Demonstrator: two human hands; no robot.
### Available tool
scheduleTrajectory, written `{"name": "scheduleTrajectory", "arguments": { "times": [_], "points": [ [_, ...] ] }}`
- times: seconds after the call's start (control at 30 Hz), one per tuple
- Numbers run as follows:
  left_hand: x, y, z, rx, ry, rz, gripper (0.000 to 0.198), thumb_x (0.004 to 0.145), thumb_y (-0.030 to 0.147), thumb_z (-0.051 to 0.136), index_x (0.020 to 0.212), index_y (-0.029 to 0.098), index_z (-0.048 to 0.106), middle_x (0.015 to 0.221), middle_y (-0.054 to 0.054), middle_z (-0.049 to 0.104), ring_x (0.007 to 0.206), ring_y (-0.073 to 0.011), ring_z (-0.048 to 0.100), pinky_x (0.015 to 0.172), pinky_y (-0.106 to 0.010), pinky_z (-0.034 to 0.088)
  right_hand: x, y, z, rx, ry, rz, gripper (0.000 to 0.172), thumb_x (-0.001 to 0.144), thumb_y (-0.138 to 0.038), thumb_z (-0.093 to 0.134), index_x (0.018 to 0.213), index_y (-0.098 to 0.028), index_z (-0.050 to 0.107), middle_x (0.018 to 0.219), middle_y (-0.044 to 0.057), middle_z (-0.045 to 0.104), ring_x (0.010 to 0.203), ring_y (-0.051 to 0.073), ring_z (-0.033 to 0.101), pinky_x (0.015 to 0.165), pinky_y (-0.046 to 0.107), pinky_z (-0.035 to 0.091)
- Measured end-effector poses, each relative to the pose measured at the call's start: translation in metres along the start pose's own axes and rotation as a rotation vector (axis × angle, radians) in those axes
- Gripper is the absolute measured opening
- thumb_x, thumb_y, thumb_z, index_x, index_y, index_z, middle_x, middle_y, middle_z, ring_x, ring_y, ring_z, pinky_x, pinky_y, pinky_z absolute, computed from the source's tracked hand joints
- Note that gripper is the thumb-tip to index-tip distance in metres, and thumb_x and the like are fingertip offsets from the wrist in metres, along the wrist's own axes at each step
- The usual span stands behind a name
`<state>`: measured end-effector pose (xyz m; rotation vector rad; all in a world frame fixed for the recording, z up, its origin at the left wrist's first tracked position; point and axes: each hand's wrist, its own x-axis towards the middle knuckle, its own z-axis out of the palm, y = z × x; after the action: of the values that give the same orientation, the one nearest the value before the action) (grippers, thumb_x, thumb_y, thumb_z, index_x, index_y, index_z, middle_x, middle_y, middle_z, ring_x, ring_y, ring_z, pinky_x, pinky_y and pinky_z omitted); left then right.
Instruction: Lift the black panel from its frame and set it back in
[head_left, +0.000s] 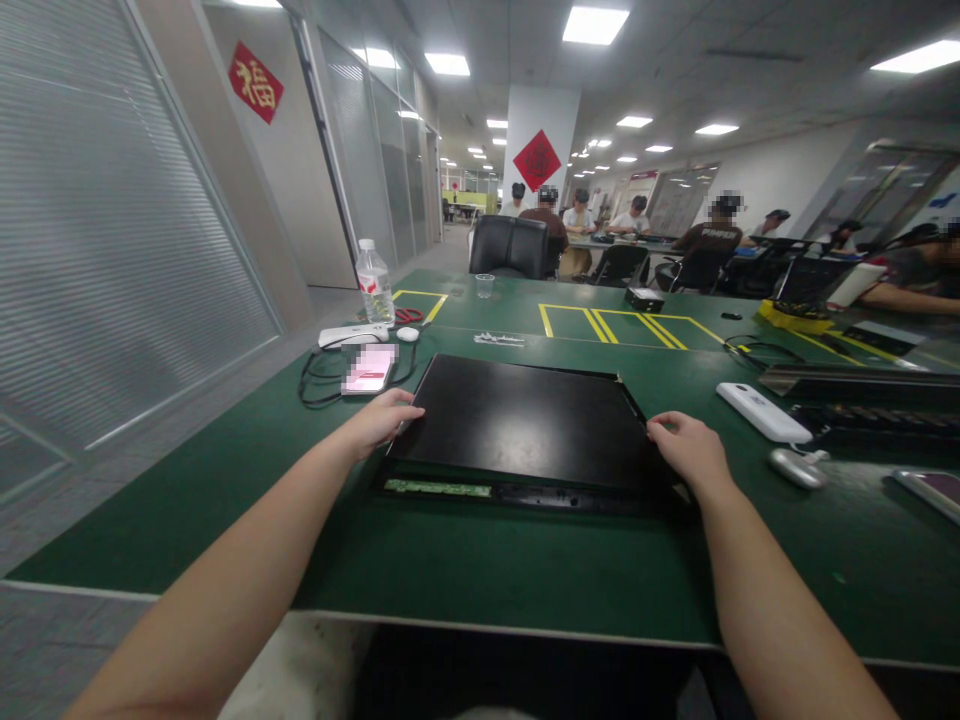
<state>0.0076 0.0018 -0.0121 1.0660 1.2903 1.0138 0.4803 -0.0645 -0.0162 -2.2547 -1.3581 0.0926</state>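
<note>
A black, glossy flat screen panel (525, 415) lies in front of me, over a black frame (577, 497) on the green table. Along the frame's near side runs a green circuit board strip (437, 489). My left hand (384, 418) grips the panel's left edge, thumb on top and fingers partly hidden below. At the right edge my right hand (688, 448) is closed with thumb and fingertips pinched on the panel's rim. The panel's near edge sits a little above the frame; whether its far edge touches the frame I cannot tell.
To the left are a phone (369, 368), a cable, a water bottle (375, 283) and red-handled scissors (409, 316). A plastic cup (484, 286) stands behind the panel. A white power bank (763, 412) and a silver mouse (797, 468) lie right. Several people sit farther back.
</note>
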Motion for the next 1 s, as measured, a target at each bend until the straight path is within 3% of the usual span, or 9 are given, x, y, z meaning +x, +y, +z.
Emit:
{"name": "scheduleTrajectory", "arguments": {
  "times": [0.27,0.5,1.0],
  "points": [
    [-0.007,0.008,0.008,0.191,0.041,-0.033,0.036,0.064,0.023,0.085,0.091,0.022,0.060,0.055,0.003,0.061,0.041,-0.0131,0.050,0.040,-0.019,0.024,-0.001,0.001,0.000,0.021,-0.009,0.011,0.028,0.081,-0.041,0.057,0.091,-0.026,0.079,0.089,0.008,0.077,0.082,0.027,0.067,0.065,0.034,0.044],
    [-0.009,0.010,0.011,0.296,0.062,0.017,0.028,0.067,0.026,0.080,0.084,0.021,0.057,0.048,0.006,0.048,0.040,-0.0103,0.038,0.041,-0.020,0.020,0.001,0.003,0.002,0.010,0.004,-0.012,0.029,0.081,-0.041,0.057,0.092,-0.025,0.080,0.090,0.009,0.077,0.081,0.026,0.067,0.065,0.034,0.044],
    [-0.007,0.009,0.011,0.352,0.063,-0.024,0.029,0.073,0.027,0.071,0.097,0.019,0.058,0.066,0.003,0.060,0.055,-0.0146,0.055,0.048,-0.022,0.035,0.003,0.004,0.001,-0.018,-0.025,0.005,0.033,0.082,-0.041,0.054,0.094,-0.024,0.080,0.091,0.008,0.077,0.083,0.026,0.067,0.066,0.033,0.043]
  ]
}}
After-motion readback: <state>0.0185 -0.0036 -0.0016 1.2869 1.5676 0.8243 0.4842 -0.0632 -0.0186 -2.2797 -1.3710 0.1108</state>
